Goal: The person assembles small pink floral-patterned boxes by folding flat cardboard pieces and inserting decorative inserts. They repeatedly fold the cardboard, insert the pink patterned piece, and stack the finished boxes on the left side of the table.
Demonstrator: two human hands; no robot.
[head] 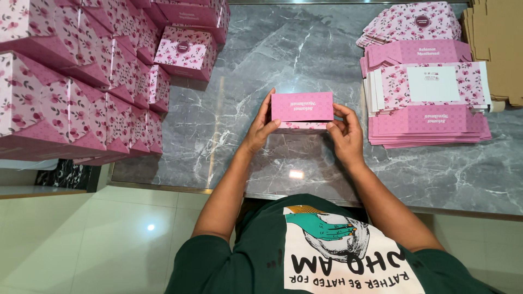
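A small pink cardboard box [302, 108] with a floral lower edge stands on the grey marble table [283, 54] in front of me. My left hand [260, 128] grips its left side, fingers up along the edge. On the box's right side my right hand [344, 133] pinches the lower right corner. Both hands hold the box between them.
A tall stack of folded pink floral boxes [81, 81] fills the left of the table, with one more box [184, 51] behind it. Flat unfolded pink box blanks [427, 103] lie piled at the right, brown cardboard sheets [496, 49] beyond them. Pale tiled floor [109, 234] lies below the table edge.
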